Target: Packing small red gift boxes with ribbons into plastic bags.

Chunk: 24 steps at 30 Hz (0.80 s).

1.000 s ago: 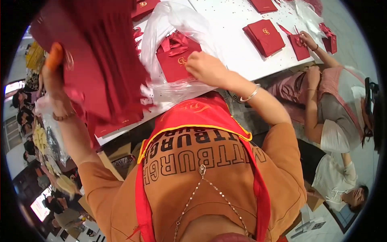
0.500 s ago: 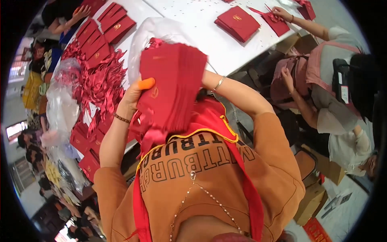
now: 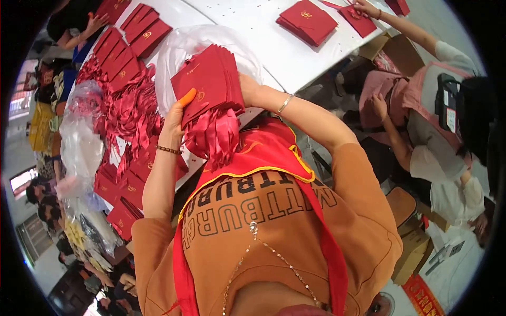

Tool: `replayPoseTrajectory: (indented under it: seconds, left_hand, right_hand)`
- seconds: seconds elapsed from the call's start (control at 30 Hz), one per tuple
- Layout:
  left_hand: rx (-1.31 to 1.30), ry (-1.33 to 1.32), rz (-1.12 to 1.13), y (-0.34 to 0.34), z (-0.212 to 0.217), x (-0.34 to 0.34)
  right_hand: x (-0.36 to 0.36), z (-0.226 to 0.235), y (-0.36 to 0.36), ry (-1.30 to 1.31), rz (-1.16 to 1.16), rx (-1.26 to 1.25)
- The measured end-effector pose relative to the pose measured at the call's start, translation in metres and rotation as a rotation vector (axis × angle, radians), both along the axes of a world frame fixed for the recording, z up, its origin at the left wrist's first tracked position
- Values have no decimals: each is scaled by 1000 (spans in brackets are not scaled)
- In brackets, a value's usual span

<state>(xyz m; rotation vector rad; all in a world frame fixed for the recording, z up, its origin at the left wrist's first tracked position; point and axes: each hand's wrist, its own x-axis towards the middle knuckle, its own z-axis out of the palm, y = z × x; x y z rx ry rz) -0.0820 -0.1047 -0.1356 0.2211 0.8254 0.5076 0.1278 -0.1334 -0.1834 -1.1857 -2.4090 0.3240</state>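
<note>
Left hand [image 3: 176,118] closed on stack of red folders [image 3: 208,84], orange-capped thumb on top | right hand [image 3: 247,89] grips its far edge | stack raised over white table [image 3: 263,31], ribbons [image 3: 213,137] dangling | progress: one batch gathered; many folders [image 3: 124,50] remain spread out.

A long white table [image 3: 274,39] beside cardboard boxes [image 3: 416,250].

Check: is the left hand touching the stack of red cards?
Touching. The head view shows the left hand gripping the stack of red cards, orange-capped thumb pressed on its front.
</note>
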Motion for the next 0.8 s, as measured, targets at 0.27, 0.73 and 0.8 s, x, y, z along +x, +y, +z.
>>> replayPoseTrajectory:
  seconds: [0.27,0.73,0.8]
  left_hand:
    - [23,19,84,11,-18,-8]
    - [5,103,36,25,-23,-5]
    - [-19,109,32,25,-21,-3]
  right_hand:
    - [-3,-7,-3,-143,-34,-18]
    - [7,58,-61,-614,79,-340]
    - [7,54,-62,-623,87,-341]
